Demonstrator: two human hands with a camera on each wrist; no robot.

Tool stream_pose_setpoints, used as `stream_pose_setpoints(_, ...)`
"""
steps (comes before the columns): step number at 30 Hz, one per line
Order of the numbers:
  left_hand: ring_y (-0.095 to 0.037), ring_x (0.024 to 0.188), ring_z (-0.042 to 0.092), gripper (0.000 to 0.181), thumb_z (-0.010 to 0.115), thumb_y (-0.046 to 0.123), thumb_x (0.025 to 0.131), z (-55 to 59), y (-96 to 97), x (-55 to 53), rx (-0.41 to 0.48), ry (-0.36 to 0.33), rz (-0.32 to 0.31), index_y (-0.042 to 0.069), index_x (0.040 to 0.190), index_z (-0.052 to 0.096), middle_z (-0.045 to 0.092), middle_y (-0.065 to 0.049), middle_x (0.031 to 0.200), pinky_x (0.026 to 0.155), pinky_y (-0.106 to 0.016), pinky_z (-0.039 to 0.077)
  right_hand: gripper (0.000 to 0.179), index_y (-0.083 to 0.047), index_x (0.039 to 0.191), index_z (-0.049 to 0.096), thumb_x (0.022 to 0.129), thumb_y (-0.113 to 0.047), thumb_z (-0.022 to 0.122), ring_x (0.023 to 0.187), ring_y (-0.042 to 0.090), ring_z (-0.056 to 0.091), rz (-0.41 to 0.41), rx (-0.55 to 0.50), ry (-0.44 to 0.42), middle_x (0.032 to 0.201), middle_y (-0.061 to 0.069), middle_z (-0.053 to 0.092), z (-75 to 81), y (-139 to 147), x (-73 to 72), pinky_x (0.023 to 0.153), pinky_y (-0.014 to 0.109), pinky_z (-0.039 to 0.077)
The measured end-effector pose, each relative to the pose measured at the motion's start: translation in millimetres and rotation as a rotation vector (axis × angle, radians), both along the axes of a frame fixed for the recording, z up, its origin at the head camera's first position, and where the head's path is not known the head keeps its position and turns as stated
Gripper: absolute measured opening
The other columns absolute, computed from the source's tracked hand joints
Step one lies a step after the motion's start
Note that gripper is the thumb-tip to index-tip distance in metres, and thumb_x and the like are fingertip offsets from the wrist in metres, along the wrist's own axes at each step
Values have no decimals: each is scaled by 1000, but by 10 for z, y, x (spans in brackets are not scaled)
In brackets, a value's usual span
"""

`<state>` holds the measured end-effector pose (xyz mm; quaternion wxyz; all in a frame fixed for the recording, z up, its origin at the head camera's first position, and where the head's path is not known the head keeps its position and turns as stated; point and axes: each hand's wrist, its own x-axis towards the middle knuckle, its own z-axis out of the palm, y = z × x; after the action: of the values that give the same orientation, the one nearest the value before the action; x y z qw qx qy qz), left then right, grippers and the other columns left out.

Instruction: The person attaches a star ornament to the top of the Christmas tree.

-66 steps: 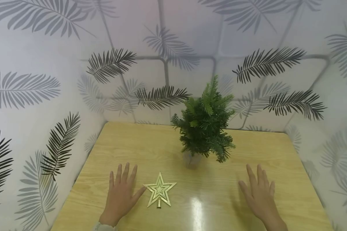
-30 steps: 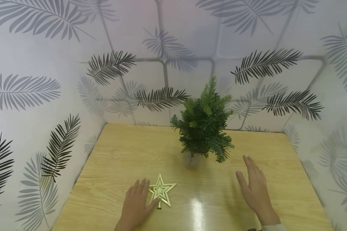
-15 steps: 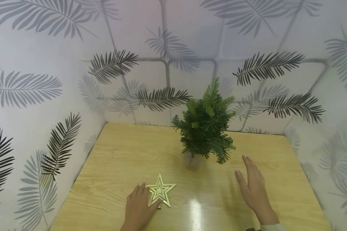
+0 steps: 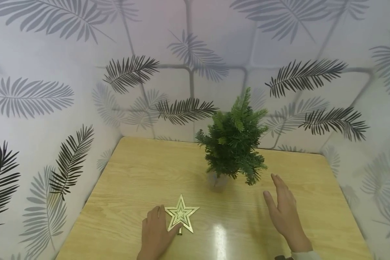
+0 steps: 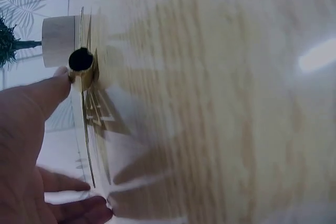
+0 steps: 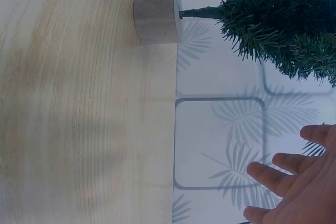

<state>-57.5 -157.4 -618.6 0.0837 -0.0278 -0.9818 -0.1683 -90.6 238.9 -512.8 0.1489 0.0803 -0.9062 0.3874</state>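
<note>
A gold star tree topper (image 4: 181, 213) with a short hollow tube lies face up at the table's front, left of centre. My left hand (image 4: 156, 231) grips it, thumb by the tube and curled fingers at its left point. Edge-on in the left wrist view, the gold tube (image 5: 81, 69) touches my thumb tip; whether the star lies flat cannot be told. My right hand (image 4: 285, 216) is over the table's right side, fingers extended and holding nothing. Between the hands and farther back stands a small artificial Christmas tree (image 4: 232, 144), its round base (image 6: 157, 15) plain in the right wrist view.
The pale wooden table (image 4: 136, 173) reaches a wall (image 4: 214, 47) covered in leaf-print sheeting, which also rises on both sides. A bright light reflection (image 4: 219, 238) shows on the tabletop near the front.
My left hand has moved right from beside the star and closed its thumb and fingers on it. My right hand has turned more onto its edge. The tree has stayed in place.
</note>
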Motion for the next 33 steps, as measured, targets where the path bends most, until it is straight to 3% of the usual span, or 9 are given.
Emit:
stream_pose_setpoints(5, -30, 93, 55, 83, 79, 67, 79, 3, 19, 22, 28, 8, 59, -6, 116, 62, 58, -15, 103, 71, -41, 48, 58, -3, 161, 29, 111, -23, 49, 145, 55, 28, 5, -9, 1, 161, 30, 30, -10, -7, -4, 105, 83, 17)
stream_pose_setpoints(9, -18, 78, 49, 65, 80, 62, 81, 20, 45, 40, 84, -15, 65, 3, 102, 62, 52, -2, 89, 65, -33, 39, 57, -2, 161, 29, 111, -23, 48, 145, 55, 28, 8, -13, -2, 161, 31, 30, -25, -2, -5, 106, 82, 17)
stream_pose_setpoints(12, -17, 75, 52, 58, 80, 59, 83, 42, 67, 47, 124, -49, 68, 6, 100, 63, 56, -1, 86, 65, -34, 39, 56, -1, 160, 31, 111, -23, 48, 145, 55, 28, 7, -12, 2, 161, 31, 31, -26, -1, -9, 107, 81, 19)
stream_pose_setpoints(19, -27, 84, 67, 52, 81, 44, 89, 83, 128, 56, 317, -193, 78, 0, 107, 61, 67, -10, 97, 70, -41, 57, 55, -1, 159, 31, 112, -24, 46, 144, 56, 28, 12, -10, -2, 160, 32, 31, -8, -3, -30, 107, 82, 18)
stream_pose_setpoints(27, -14, 58, 43, 40, 81, 32, 89, 135, 204, 84, 458, -260, 119, 9, 76, 51, 45, 0, 70, 50, -27, 38, 55, 0, 159, 31, 112, -24, 45, 145, 56, 27, 23, -27, -12, 161, 32, 29, 0, -14, -41, 109, 80, 16)
stream_pose_setpoints(33, -11, 54, 43, 41, 79, 37, 90, 127, 175, 88, 462, -309, 115, 13, 73, 51, 46, 3, 65, 48, -25, 37, 54, 2, 158, 33, 112, -22, 45, 144, 56, 28, 25, -17, 22, 160, 32, 31, -3, -11, -84, 110, 79, 18)
